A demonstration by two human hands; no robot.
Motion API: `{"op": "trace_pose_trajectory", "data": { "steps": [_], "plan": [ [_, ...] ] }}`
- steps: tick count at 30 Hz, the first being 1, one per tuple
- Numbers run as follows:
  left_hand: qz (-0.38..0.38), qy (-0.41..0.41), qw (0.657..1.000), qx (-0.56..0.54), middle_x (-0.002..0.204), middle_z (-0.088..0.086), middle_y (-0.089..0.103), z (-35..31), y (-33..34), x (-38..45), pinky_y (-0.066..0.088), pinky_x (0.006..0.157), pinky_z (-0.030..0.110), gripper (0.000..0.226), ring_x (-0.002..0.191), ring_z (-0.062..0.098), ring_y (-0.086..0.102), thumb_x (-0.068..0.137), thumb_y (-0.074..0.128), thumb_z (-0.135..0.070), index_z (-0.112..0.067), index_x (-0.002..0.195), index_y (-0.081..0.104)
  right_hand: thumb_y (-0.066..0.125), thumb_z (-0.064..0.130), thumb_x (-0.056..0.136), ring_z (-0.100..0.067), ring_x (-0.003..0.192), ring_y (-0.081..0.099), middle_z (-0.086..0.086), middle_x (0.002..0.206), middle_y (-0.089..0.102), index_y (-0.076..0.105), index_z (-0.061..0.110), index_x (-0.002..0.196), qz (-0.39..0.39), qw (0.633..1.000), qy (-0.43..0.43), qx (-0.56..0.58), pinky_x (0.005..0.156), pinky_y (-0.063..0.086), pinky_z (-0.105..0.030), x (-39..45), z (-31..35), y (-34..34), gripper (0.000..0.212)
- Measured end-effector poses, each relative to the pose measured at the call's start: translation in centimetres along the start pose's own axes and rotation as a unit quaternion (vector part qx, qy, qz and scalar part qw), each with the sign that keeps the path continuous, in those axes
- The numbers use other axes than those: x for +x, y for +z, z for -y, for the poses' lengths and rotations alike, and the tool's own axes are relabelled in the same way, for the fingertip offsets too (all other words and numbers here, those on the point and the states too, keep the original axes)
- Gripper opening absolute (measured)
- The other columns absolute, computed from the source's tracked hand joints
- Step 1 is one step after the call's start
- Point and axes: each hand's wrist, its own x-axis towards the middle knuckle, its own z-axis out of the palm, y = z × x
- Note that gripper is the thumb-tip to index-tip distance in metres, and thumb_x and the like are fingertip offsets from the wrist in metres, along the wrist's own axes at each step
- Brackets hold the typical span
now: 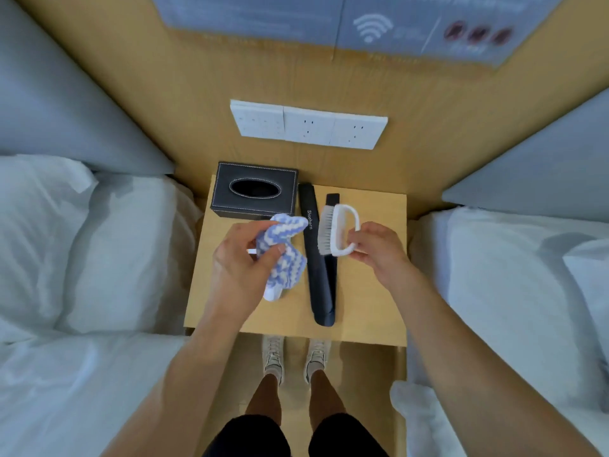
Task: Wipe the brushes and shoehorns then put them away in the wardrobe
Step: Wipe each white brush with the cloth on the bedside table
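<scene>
My right hand [374, 247] grips the handle of a white brush [339, 230], held above the wooden nightstand [369, 308] with its bristles facing left. A blue-and-white striped cloth [283, 255] is bunched in my left hand [244, 258], just left of the brush and apart from it. Two black shoehorns lie side by side on the nightstand: a long one marked "Shoehorn" [318, 282] and a second one [332, 199] mostly hidden behind the brush.
A black tissue box [253, 192] stands at the nightstand's back left. White beds with pillows [82, 252] flank it on both sides. A socket panel [308, 125] is on the wooden wall behind. My legs and shoes show below the front edge.
</scene>
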Motion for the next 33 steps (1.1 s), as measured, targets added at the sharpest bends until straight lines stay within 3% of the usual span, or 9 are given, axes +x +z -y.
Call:
{"op": "trace_pose_trajectory", "data": {
  "steps": [3, 7, 11, 15, 19, 22, 26, 30, 33],
  "plan": [
    [0.005, 0.022, 1.0, -0.011, 0.106, -0.014, 0.064, -2.3, -0.8, -0.8, 0.049, 0.069, 0.011, 0.031, 0.094, 0.0, 0.061, 0.089, 0.069, -0.015, -0.035, 0.111, 0.061, 0.073, 0.003, 0.084, -0.027, 0.089, 0.062, -0.008, 0.086, 0.064, 0.06, 0.018, 0.065, 0.056, 0.997, -0.053, -0.004, 0.081, 0.051, -0.04, -4.7, 0.5, 0.5, 0.027],
    [-0.029, 0.078, 0.996, -0.026, 0.097, -0.022, 0.065, -6.0, -2.4, -1.7, 0.047, 0.067, 0.008, 0.029, 0.09, -0.001, 0.061, 0.088, 0.07, -0.017, -0.035, 0.108, 0.06, 0.076, 0.01, 0.085, -0.027, 0.094, 0.065, -0.009, 0.093, 0.07, 0.059, 0.012, 0.079, 0.135, 0.984, -0.112, 0.036, 0.081, 0.052, -0.037, -11.0, 1.9, 1.3, 0.018],
    [-0.056, 0.144, 0.988, -0.015, 0.099, -0.017, 0.064, -8.8, -3.1, -2.4, 0.047, 0.073, 0.009, 0.03, 0.091, -0.002, 0.061, 0.088, 0.07, -0.015, -0.037, 0.105, 0.06, 0.076, 0.022, 0.081, -0.016, 0.089, 0.07, -0.005, 0.095, 0.074, 0.067, 0.021, 0.078, 0.177, 0.962, -0.203, 0.034, 0.074, 0.053, -0.026, -15.9, 3.8, 2.6, 0.009],
    [-0.082, 0.195, 0.976, 0.047, 0.097, -0.001, 0.059, -10.8, -3.4, -2.6, 0.039, 0.069, 0.005, 0.016, 0.081, 0.0, 0.056, 0.086, 0.07, -0.01, -0.012, 0.102, 0.069, 0.071, 0.022, 0.089, -0.013, 0.089, 0.069, -0.003, 0.095, 0.074, 0.07, 0.021, 0.087, 0.186, 0.943, -0.274, 0.031, 0.074, 0.052, -0.02, -18.7, 5.6, 3.3, 0.002],
    [-0.084, 0.22, 0.969, 0.07, 0.095, 0.001, 0.055, -12.6, -4.2, -2.5, 0.041, 0.063, 0.018, 0.005, 0.072, 0.009, 0.056, 0.088, 0.067, -0.011, -0.01, 0.093, 0.07, 0.062, 0.026, 0.095, -0.019, 0.098, 0.07, -0.009, 0.104, 0.072, 0.065, 0.008, 0.1, 0.221, 0.934, -0.275, 0.053, 0.087, 0.058, -0.036, -19.9, 6.5, 3.2, 0.019],
    [-0.075, 0.261, 0.959, 0.087, 0.105, 0.003, 0.056, -13.6, -4.4, -2.7, 0.049, 0.072, 0.03, 0.02, 0.085, 0.017, 0.059, 0.092, 0.064, -0.014, -0.011, 0.11, 0.07, 0.065, 0.025, 0.095, -0.026, 0.103, 0.069, -0.02, 0.11, 0.068, 0.06, 0.005, 0.101, 0.235, 0.927, -0.278, 0.09, 0.092, 0.057, -0.05, -20.2, 7.0, 3.1, 0.021],
    [-0.054, 0.305, 0.943, 0.12, 0.115, 0.001, 0.05, -14.3, -4.5, -3.2, 0.051, 0.078, 0.032, 0.035, 0.094, 0.018, 0.057, 0.099, 0.052, -0.021, -0.016, 0.133, 0.058, 0.08, 0.023, 0.078, -0.028, 0.096, 0.072, -0.018, 0.106, 0.069, 0.049, 0.01, 0.092, 0.201, 0.921, -0.293, 0.157, 0.079, 0.058, -0.049, -20.5, 8.1, 2.8, 0.037],
    [-0.038, 0.347, 0.922, 0.167, 0.12, 0.005, 0.049, -14.6, -4.9, -3.1, 0.054, 0.076, 0.031, 0.039, 0.092, 0.018, 0.058, 0.097, 0.053, -0.012, -0.012, 0.136, 0.054, 0.08, 0.022, 0.077, -0.03, 0.108, 0.071, -0.011, 0.121, 0.071, 0.059, 0.018, 0.126, 0.199, 0.926, -0.276, 0.165, 0.087, 0.058, -0.051, -20.6, 8.7, 2.3, 0.053],
    [-0.039, 0.37, 0.907, 0.196, 0.119, 0.005, 0.048, -15.2, -4.9, -3.3, 0.055, 0.068, 0.029, 0.037, 0.086, 0.02, 0.06, 0.094, 0.056, -0.008, -0.01, 0.13, 0.058, 0.073, 0.023, 0.084, -0.032, 0.116, 0.067, -0.014, 0.127, 0.068, 0.064, 0.016, 0.131, 0.227, 0.923, -0.276, 0.142, 0.089, 0.057, -0.044, -20.9, 9.0, 2.2, 0.048]
  ]
}}
